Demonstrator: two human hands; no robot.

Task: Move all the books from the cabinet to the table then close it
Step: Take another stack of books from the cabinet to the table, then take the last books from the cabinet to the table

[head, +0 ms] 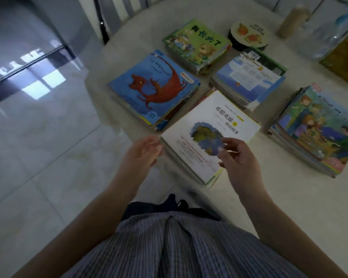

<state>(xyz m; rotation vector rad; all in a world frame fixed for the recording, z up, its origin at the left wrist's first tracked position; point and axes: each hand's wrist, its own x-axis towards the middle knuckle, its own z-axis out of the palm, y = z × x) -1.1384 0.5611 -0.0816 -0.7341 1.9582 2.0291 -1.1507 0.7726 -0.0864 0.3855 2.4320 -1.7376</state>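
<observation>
Right now the white stack (209, 135) lies between both empty, loosely curled hands, left hand (143, 151) at its near-left corner, right hand (237, 157) over its near-right edge, long axis running away up-right.

Glossy paper book covers (211, 135), matt pale table (289, 197), polished floor tiles (38, 147)

Bare pale tabletop (269, 197) open at lower right of frame. Blocked toward centre and upper right by five stacks of colourful picture books (211, 135), a round black-rimmed tin (248, 35), a beige bottle (293, 20).
</observation>
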